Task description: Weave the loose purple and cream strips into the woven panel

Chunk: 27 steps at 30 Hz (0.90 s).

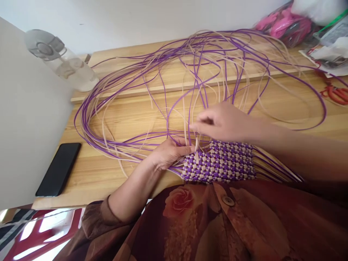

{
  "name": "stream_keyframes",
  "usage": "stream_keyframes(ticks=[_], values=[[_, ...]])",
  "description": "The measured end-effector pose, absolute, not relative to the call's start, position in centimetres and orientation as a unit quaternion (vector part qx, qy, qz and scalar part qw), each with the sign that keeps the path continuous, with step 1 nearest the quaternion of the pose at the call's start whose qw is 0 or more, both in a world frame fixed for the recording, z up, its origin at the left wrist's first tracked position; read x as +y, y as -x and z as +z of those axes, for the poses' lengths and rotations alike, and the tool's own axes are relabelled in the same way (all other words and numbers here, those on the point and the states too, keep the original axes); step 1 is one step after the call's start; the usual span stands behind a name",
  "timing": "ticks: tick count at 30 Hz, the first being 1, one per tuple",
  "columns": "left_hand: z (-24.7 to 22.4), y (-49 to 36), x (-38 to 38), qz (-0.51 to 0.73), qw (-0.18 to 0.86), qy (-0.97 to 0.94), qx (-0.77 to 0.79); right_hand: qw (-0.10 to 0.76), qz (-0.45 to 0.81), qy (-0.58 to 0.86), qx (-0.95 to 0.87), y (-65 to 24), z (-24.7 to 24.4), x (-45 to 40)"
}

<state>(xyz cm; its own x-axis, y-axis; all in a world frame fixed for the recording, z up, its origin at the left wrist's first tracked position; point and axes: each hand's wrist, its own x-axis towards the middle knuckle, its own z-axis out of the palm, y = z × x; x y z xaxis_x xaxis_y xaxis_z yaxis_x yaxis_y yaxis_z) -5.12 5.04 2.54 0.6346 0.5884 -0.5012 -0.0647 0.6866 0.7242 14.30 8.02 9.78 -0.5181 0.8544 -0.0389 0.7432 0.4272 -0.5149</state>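
A woven panel (225, 161) in a purple and beige check lies at the table's near edge, against my body. Long loose purple and beige strands run out from its sides and far edge. My left hand (174, 150) grips the panel's upper left corner, thumb pressed down by the strands there. Just above that edge is my right hand (223, 121), slightly blurred, its thumb and forefinger pinched at a beige strand (197, 145) that stands up from the weave. The exact hold of the fingertips on this strand is partly hidden.
Strands (174, 54) loop widely over the wooden table (130, 119) and its raised back board. A water bottle (62, 61) leans in view at the back left, a black phone (58, 169) nearer. Orange-handled pliers or scissors (337, 94) and bagged pink items (285, 23) are at right.
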Motion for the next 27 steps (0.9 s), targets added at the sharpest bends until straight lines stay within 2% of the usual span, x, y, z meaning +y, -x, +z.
stream_keyframes(ticks=[3,7,11,14,17,23,27], values=[[2.4,5.1,5.2,0.201,0.828,-0.348,0.391,0.148,0.274,0.399,-0.862,-15.5,8.9,3.2],[2.0,5.2,5.2,0.2,0.831,-0.355,0.379,0.259,0.194,0.369,-0.871,-15.3,5.9,0.0],[1.8,5.3,5.3,0.202,0.821,-0.388,0.367,0.297,0.161,0.355,-0.872,-14.7,4.5,0.0],[2.0,5.4,5.4,0.195,0.808,-0.418,0.366,0.317,0.261,0.383,-0.828,-14.8,5.6,-0.3],[2.4,5.5,5.5,0.178,0.799,-0.433,0.377,0.297,0.377,0.414,-0.774,-15.4,7.1,-1.1],[2.8,5.9,5.9,0.153,0.782,-0.466,0.384,0.321,0.471,0.352,-0.743,-16.0,7.3,-2.5],[2.3,5.9,5.9,0.161,0.755,-0.504,0.387,0.245,0.606,0.383,-0.653,-15.9,7.0,-3.2]])
